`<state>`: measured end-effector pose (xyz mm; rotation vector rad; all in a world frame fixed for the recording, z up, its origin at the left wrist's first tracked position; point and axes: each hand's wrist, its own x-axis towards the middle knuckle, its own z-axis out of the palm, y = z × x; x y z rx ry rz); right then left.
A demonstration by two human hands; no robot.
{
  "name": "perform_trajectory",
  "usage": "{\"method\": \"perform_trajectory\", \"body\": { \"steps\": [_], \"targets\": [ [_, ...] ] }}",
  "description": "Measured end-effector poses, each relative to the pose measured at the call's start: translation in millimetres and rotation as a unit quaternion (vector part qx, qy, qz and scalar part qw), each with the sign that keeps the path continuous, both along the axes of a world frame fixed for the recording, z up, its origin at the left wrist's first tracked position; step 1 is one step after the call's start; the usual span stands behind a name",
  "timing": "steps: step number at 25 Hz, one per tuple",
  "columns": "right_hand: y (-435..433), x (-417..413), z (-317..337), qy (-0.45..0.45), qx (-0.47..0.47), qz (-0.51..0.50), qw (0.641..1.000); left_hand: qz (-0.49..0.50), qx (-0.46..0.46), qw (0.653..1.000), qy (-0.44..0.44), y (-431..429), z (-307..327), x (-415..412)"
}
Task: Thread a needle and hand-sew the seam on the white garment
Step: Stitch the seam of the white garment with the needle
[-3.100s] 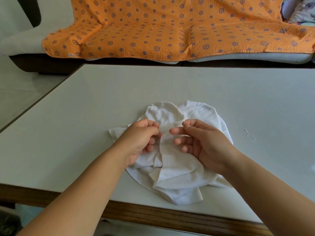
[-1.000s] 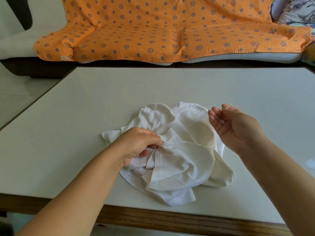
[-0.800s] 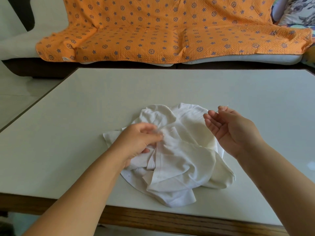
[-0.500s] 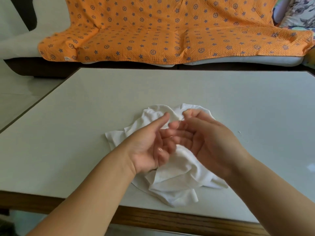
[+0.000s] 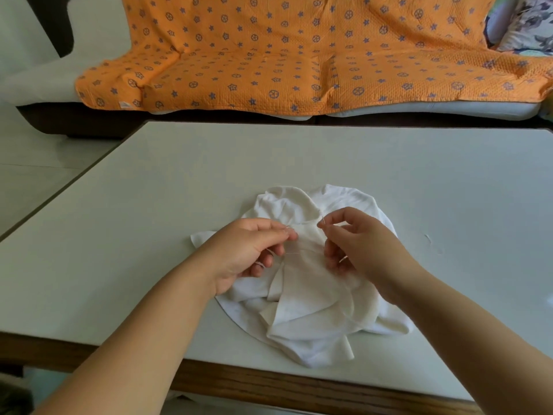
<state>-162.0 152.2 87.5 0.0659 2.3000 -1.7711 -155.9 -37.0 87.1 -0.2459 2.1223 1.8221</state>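
Observation:
A crumpled white garment (image 5: 311, 307) lies on the table near the front edge. Above it my right hand (image 5: 356, 250) pinches a thin needle (image 5: 322, 219) between thumb and forefinger, its tip pointing up. My left hand (image 5: 248, 253) pinches the white thread (image 5: 294, 252) at thumb and forefinger. The thread also loops around its lower fingers. A short stretch of thread runs between the two hands just over the cloth. Neither hand grips the garment.
The white table (image 5: 149, 223) has a wooden front edge (image 5: 269, 384). A scrap of white thread (image 5: 428, 237) lies on it to the right of the garment. Behind the table stands a sofa under an orange patterned cover (image 5: 299, 55).
My left hand let go of the garment and took hold of the thread. My right hand came back in from the right with the needle, and both hands now sit close together.

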Motion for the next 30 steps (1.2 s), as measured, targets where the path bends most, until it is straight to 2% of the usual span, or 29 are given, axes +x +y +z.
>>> {"method": "perform_trajectory", "body": {
  "steps": [5,13,19,23,27,30],
  "targets": [
    [-15.8,2.3,-15.3,0.155,0.108,0.052,0.981,-0.028,-0.046,0.998,0.032,-7.7,6.7,1.8],
    [-16.8,4.2,-25.0,0.25,0.216,0.105,0.938,-0.032,-0.039,0.998,0.038,-11.3,8.0,0.8],
    [-13.9,5.3,-27.9,0.244,0.18,0.126,0.945,0.015,0.063,0.996,-0.056,-11.2,2.0,-8.1],
    [-14.8,6.0,-30.8,0.244,0.145,0.13,0.95,0.002,0.106,0.989,-0.101,-6.0,-6.4,-11.3],
    [-17.3,6.4,-31.5,0.238,0.103,0.112,0.959,-0.021,0.059,0.996,-0.069,-0.8,-10.3,-10.1],
    [-19.2,7.7,-29.2,0.2,0.057,0.088,0.974,-0.022,-0.036,0.999,-0.008,3.1,-9.4,-6.6]
  ]
}}
